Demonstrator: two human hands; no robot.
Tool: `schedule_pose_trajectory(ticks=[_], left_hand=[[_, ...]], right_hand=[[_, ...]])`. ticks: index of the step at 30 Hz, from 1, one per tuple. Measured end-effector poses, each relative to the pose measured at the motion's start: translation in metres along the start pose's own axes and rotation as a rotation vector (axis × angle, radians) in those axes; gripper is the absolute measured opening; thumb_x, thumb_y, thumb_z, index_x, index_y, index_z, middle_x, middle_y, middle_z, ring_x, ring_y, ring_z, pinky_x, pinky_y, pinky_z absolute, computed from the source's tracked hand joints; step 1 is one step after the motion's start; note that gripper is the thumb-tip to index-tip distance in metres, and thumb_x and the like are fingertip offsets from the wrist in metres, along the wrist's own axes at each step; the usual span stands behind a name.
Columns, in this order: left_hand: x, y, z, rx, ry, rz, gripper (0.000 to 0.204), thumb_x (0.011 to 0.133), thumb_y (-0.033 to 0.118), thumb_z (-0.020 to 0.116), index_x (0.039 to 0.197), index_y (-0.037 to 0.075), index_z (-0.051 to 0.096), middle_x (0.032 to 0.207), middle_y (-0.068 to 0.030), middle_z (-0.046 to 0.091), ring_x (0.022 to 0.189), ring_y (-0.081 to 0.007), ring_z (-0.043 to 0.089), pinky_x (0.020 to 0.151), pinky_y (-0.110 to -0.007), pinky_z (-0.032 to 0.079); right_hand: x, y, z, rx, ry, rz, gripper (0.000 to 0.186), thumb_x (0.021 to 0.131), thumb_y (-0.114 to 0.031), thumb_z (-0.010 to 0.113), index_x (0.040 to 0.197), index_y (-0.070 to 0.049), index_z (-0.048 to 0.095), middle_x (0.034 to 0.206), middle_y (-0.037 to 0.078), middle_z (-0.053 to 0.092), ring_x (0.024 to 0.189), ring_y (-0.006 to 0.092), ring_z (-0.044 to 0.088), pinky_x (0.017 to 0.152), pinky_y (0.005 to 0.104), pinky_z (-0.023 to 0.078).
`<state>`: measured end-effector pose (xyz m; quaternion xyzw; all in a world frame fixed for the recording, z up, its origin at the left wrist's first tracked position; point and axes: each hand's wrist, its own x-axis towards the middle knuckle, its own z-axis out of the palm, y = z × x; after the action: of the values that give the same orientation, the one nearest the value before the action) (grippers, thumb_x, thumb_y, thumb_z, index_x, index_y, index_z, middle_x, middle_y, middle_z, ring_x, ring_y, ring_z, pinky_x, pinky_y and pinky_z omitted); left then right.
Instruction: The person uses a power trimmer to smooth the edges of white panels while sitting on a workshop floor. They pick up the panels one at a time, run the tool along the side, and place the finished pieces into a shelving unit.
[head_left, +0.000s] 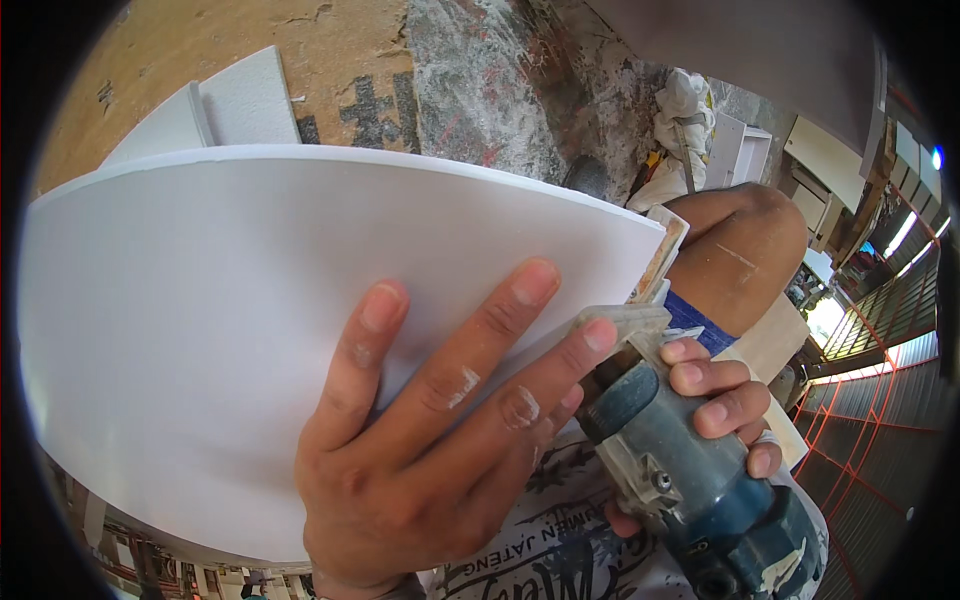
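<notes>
A large white-faced panel [200,300] fills the left and middle of the view, with a thin edge and a brown raw strip [655,262] at its right end. My left hand [420,440] lies spread on its face, palm down. The tip of its index finger overlaps the base plate [640,318] of a trim router. My right hand [725,395] is wrapped round the body of this dark blue-green trim router [670,460]. The router sits tilted at the panel's lower right corner, its bit hidden. Part of my right thumb shows below the body.
Smaller white pieces [250,95] lie on a brown sheet [340,40] beyond the panel. A bent bare leg [745,245] is close on the right. Farther off are a white sack [683,125], pale box-like panels [740,150] and red metal framework [850,430].
</notes>
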<state>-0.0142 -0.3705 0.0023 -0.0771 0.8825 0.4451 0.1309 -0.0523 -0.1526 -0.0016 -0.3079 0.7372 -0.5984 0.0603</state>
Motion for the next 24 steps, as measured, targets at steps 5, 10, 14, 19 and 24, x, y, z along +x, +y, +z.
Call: schedule_pose_trajectory(ticks=[5,10,14,19,24], left_hand=[[-0.0025,0.0011,-0.0015,-0.013,0.002,-0.009,0.006,0.082,0.026,0.079,0.077,0.029,0.078,0.118,0.0182,0.076,0.134,-0.0229,0.061,0.126,-0.057,0.025],[-0.0025,-0.0028,0.0014,0.017,0.022,0.039,0.007,0.081,0.026,0.079,0.076,0.029,0.077,0.117,0.0180,0.076,0.134,-0.0233,0.062,0.126,-0.057,0.025],[-0.0001,-0.0003,0.0002,0.005,0.008,0.025,0.006,0.081,0.025,0.079,0.076,0.029,0.078,0.117,0.0178,0.076,0.134,-0.0237,0.062,0.126,-0.057,0.024],[-0.0007,0.0003,0.0001,-0.003,-0.009,-0.002,0.006,0.081,0.025,0.079,0.077,0.029,0.078,0.116,0.0177,0.076,0.133,-0.0239,0.062,0.126,-0.057,0.025],[0.0003,0.0002,-0.0020,-0.013,-0.016,0.001,0.006,0.082,0.025,0.078,0.078,0.029,0.077,0.116,0.0177,0.077,0.134,-0.0238,0.062,0.126,-0.057,0.025]], right_hand=[[0.0001,-0.0045,0.0023,0.012,0.006,0.017,0.116,0.062,-0.043,0.102,0.154,-0.020,0.035,0.134,0.013,0.051,0.125,0.0381,0.054,0.103,0.0598,0.046],[-0.0018,-0.0015,0.0060,0.028,0.039,0.017,0.114,0.064,-0.040,0.102,0.154,-0.019,0.036,0.133,0.013,0.051,0.125,0.0381,0.053,0.104,0.0596,0.045],[-0.0015,0.0011,0.0056,0.032,0.046,-0.003,0.112,0.065,-0.039,0.101,0.154,-0.019,0.037,0.133,0.013,0.051,0.125,0.0380,0.053,0.104,0.0595,0.045],[-0.0019,-0.0011,0.0060,0.035,0.039,0.016,0.111,0.065,-0.038,0.102,0.154,-0.019,0.038,0.132,0.013,0.051,0.124,0.0378,0.054,0.104,0.0594,0.045],[-0.0008,-0.0020,0.0045,0.028,0.032,0.022,0.112,0.064,-0.037,0.102,0.154,-0.019,0.038,0.133,0.013,0.051,0.125,0.0377,0.053,0.104,0.0593,0.045]])
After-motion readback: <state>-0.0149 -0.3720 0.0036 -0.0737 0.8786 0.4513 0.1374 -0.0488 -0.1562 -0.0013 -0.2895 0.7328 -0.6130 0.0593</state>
